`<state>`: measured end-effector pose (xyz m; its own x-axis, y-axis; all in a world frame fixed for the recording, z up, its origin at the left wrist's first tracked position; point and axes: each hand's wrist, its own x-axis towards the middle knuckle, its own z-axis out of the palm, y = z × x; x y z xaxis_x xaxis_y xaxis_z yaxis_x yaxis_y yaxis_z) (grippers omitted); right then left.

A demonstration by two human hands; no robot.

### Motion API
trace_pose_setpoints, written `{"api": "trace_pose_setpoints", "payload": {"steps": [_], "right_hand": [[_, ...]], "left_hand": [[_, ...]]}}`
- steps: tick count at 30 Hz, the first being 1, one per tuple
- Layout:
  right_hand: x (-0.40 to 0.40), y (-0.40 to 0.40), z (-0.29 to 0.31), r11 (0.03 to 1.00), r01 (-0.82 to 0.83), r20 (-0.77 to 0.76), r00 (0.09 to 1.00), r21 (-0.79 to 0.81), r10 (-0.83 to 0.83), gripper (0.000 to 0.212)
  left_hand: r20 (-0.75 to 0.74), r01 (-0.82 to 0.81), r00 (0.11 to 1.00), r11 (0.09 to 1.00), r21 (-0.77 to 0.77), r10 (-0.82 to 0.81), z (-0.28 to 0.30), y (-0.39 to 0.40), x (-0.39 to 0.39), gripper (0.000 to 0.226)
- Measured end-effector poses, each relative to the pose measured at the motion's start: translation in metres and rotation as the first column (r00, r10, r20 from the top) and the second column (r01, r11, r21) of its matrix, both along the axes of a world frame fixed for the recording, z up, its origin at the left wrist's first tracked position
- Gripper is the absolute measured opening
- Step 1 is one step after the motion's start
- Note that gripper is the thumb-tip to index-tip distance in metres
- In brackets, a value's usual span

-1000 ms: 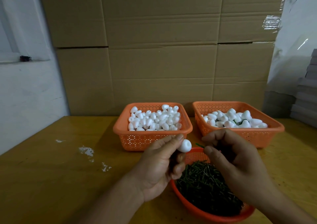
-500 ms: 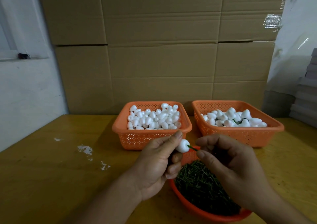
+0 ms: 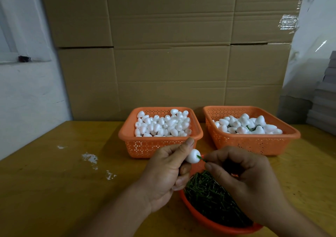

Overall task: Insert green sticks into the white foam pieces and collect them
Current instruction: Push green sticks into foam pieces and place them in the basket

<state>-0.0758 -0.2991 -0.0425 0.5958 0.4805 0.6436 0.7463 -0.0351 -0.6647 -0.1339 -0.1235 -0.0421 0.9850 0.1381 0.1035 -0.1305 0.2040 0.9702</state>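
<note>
A person's left hand (image 3: 163, 178) pinches a white foam piece (image 3: 193, 156) between thumb and forefinger above the near edge of the wooden table (image 3: 63, 191), while the right hand (image 3: 243, 184) grips a green stick (image 3: 201, 158) between fingertip and thumb, its tip touching the foam's right side. How far the stick has gone in cannot be told.

Directly beneath the two hands, at the table's near edge, sits a round orange bowl (image 3: 203, 218) heaped with loose green sticks (image 3: 211, 198); the right hand and wrist cover part of it.

Toward the far edge of the table stand two orange perforated baskets, side by side but apart. The left basket (image 3: 145, 147) holds a pile of plain white foam pieces (image 3: 161, 125). The right basket (image 3: 254, 145) holds white foam pieces with bits of green showing among them (image 3: 249, 126).

White scuffs (image 3: 91, 159) mark the tabletop toward the left edge. Large cardboard boxes (image 3: 169, 55) are stacked against the table's far edge, with a pale wall (image 3: 27, 100) to the left and a stack of grey slabs (image 3: 325, 107) beyond the right far corner.
</note>
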Motion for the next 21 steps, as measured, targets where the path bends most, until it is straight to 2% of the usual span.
{"api": "trace_pose_setpoints", "payload": {"steps": [4,7,13,16,17,19,21], "right_hand": [[-0.0026,0.0001,0.0005,0.997,0.076,0.066,0.995,-0.028,-0.074,0.015],[-0.0034,0.0006,0.0003,0.995,0.101,0.058,0.993,-0.024,-0.099,0.018],[-0.0067,0.0029,0.0010,0.992,0.118,0.066,0.991,-0.051,-0.115,0.018],[-0.0067,0.0020,-0.0002,0.989,0.128,0.041,0.991,-0.068,-0.126,0.011],[-0.0055,0.0018,-0.0006,0.987,0.140,0.034,0.990,-0.073,-0.138,0.015],[-0.0028,0.0016,-0.0018,0.986,0.142,-0.004,0.990,-0.084,-0.143,0.021],[-0.0016,0.0020,-0.0017,0.991,0.111,-0.067,0.991,-0.077,-0.116,0.016]], "left_hand": [[0.094,-0.071,0.993,0.997,0.040,0.067,-0.0009,-0.0022,0.0008,0.036],[0.147,-0.092,0.986,0.994,0.052,0.084,-0.0010,-0.0029,0.0006,0.041],[0.187,-0.090,0.980,0.991,0.100,0.070,-0.0042,-0.0047,0.0000,0.032],[0.204,-0.124,0.974,0.983,0.136,0.095,-0.0057,-0.0041,0.0009,0.032],[0.208,-0.125,0.974,0.981,0.151,0.092,-0.0056,-0.0033,0.0009,0.032],[0.216,-0.102,0.974,0.982,0.157,0.067,-0.0053,-0.0018,0.0011,0.031],[0.226,-0.054,0.974,0.989,0.137,0.022,-0.0053,-0.0008,0.0009,0.033]]}}
